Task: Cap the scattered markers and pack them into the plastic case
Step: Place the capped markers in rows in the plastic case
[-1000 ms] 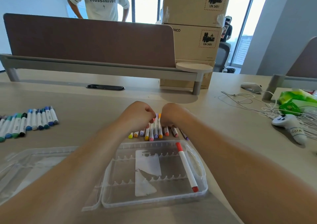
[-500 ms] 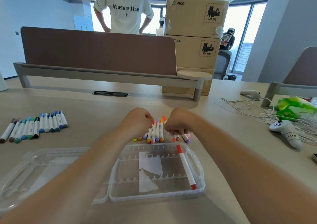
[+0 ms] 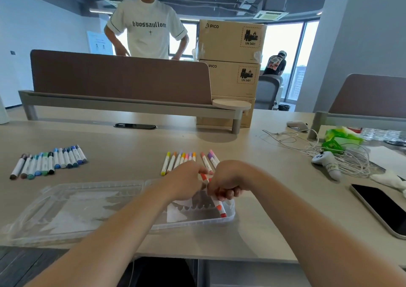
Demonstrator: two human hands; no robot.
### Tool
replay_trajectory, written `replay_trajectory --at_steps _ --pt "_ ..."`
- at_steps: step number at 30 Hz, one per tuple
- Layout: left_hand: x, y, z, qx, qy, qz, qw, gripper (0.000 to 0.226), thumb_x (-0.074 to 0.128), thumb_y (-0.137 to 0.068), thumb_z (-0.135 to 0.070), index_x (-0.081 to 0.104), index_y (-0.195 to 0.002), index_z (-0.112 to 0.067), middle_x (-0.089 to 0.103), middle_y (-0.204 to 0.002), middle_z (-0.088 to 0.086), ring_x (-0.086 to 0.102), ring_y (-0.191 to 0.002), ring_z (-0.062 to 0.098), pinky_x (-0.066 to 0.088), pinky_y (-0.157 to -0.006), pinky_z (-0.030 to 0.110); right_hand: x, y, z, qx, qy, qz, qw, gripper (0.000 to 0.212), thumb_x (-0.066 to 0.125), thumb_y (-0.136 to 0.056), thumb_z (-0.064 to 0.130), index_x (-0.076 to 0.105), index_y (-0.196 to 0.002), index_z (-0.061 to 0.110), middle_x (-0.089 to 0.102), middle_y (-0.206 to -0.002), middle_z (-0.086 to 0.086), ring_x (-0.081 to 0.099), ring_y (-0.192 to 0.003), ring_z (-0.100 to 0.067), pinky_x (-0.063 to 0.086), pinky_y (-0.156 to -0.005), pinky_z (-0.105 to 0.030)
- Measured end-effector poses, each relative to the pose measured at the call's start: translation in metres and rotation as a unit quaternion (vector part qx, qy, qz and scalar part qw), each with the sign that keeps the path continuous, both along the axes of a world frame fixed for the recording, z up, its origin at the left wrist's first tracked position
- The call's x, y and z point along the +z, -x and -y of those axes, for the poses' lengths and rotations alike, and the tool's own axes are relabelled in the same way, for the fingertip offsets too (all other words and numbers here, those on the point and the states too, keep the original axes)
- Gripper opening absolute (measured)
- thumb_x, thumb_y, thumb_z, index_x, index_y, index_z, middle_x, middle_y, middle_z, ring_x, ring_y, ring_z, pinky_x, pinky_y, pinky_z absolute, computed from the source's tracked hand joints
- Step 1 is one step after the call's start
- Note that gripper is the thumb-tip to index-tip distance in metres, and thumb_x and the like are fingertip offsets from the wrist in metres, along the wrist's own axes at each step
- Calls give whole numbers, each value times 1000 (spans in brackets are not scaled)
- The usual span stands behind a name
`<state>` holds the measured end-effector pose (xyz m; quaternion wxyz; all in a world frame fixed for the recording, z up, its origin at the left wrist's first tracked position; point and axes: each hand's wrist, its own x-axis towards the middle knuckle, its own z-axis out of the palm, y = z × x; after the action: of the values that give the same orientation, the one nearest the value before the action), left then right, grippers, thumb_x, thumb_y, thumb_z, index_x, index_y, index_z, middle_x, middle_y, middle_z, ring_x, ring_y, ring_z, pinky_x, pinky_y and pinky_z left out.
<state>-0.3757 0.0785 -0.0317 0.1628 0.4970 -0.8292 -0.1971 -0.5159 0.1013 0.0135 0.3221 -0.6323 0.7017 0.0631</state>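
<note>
Both hands are drawing back toward the near edge of the desk [image 3: 131, 146], where half a second ago they were up among the loose markers. The left hand [image 3: 186, 183] is pinching the capped end of an orange marker [image 3: 203, 177] with curled fingers. The right hand [image 3: 228, 181] is wrapping in a fist round the other end of it. The two hands are almost touching at centre frame, hovering over the far edge of the plastic case [image 3: 193, 223]. A red marker [image 3: 220, 208] is lying along the right side of the case just as it was before, its upper part now hidden under the right hand. The case's open lid [image 3: 72, 207] is spreading toward the lower left. The row of warm-coloured markers [image 3: 182, 158] just beyond the hands is showing uncovered now. The blue and green markers [image 3: 50, 161] are sitting in their row at the left, well apart, unchanged. The view is taking in more than earlier, so a dark phone [image 3: 382, 207] is now showing at the right edge, near a white controller [image 3: 327, 164] and a tangle of cables [image 3: 342, 152].
</note>
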Motion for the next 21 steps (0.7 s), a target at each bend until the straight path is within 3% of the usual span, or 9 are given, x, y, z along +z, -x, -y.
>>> replay_trajectory --at_steps 6,9,13,17,21 --pt "1 0 -10 -22 -33 23 999 37 51 -96 -18 60 -131 -25 67 -119 2 63 -99 16 50 -75 23 -7 3 -2 -4 36 -21 999 40 52 -96 27 55 -60 10 47 -52 -3 34 -39 -12 29 -44 -22" --pt "3 -1 -11 -34 -53 33 997 36 60 -94 -34 59 -129 -28 69 -110 1 67 -92 17 55 -77 29 -10 5 2 -4 46 -13 999 35 57 -94 27 58 -63 10 50 -57 -4 37 -42 -13 30 -45 -22" --pt "7 -2 -12 -48 -76 44 995 39 71 -84 -45 61 -118 -29 69 -106 -1 69 -83 16 58 -63 27 -11 6 7 8 48 -17 999 29 62 -91 24 58 -64 11 49 -58 -4 37 -45 -13 31 -47 -23" --pt "9 -1 -16 -49 -105 42 992 37 73 -85 -38 60 -116 -23 69 -88 2 65 -66 14 51 -48 19 -10 6 9 21 37 -22 999 27 65 -90 24 61 -67 10 50 -58 -3 38 -46 -12 33 -48 -22" --pt "8 -1 -18 -53 -100 31 993 36 73 -85 -37 60 -114 -19 67 -99 1 62 -63 11 46 -45 15 -11 8 12 20 38 -17 999 25 67 -89 24 63 -69 9 51 -59 -3 39 -46 -12 34 -48 -22"
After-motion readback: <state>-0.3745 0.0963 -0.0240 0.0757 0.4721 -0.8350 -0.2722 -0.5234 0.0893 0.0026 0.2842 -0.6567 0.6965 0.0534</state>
